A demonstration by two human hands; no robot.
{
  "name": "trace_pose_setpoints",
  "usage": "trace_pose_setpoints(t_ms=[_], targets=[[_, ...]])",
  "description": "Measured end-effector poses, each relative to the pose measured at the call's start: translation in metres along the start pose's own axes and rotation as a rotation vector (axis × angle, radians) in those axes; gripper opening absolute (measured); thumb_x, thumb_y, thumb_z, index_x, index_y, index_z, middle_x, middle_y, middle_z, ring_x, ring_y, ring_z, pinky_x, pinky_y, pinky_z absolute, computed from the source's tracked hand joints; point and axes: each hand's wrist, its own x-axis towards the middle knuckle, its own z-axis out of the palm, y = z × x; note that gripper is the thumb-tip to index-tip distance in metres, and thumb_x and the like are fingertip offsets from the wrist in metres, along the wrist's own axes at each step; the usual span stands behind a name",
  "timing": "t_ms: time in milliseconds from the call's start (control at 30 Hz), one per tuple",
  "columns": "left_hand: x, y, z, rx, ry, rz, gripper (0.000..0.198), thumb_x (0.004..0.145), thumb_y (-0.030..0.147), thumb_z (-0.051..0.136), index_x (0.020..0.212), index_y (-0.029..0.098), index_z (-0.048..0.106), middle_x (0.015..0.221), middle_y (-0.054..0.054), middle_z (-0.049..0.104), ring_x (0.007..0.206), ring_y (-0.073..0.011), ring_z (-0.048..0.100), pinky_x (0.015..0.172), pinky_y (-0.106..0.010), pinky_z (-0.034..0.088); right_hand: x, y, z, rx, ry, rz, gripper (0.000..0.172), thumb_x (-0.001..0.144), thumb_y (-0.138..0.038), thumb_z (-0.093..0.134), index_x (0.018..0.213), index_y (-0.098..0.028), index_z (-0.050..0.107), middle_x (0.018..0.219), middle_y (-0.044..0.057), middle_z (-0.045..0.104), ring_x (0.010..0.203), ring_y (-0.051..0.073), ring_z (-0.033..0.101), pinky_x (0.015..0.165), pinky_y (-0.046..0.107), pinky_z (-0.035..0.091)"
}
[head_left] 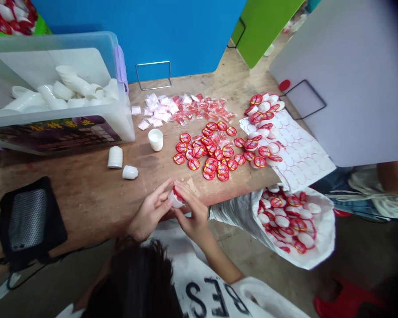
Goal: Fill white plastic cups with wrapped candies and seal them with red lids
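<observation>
Both my hands meet at the front edge of the wooden table (pixel 86 194), closed around one small white plastic cup (pixel 176 201) with a red round sticker lid on top. My left hand (pixel 151 210) grips the cup from the left. My right hand (pixel 192 212) presses fingers on the red lid from the right. Beyond them lies a heap of red round sticker lids (pixel 207 152). An upright empty white cup (pixel 155 139) and two tipped cups (pixel 115 157) (pixel 130 172) sit on the table to the left.
A clear plastic bin (pixel 119 88) full of white cups stands at back left. Small sachets (pixel 182 108) lie at the back. Sealed cups (pixel 262 128) rest on a sticker sheet (pixel 301 154). A white sack (pixel 318 256) of sealed cups hangs off the table's right edge. A black pouch (pixel 29 221) lies at left.
</observation>
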Motion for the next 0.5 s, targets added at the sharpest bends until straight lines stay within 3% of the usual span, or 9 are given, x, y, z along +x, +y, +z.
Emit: trace_pose_setpoints(t_ms=[500], targets=[[-0.006,0.01,0.01,0.044,0.118,-0.046,0.081,0.072,0.036,0.073,0.138,0.007,0.037,0.12,-0.019,0.063,0.093,-0.0229,0.067,0.08,-0.028,0.053,0.004,-0.011,-0.001,0.024,0.078,-0.014,0.05,0.084,-0.014,0.06,0.132,-0.026,0.049,0.123,0.009,0.062,0.113,0.022,0.06,0.099,0.043,0.048]])
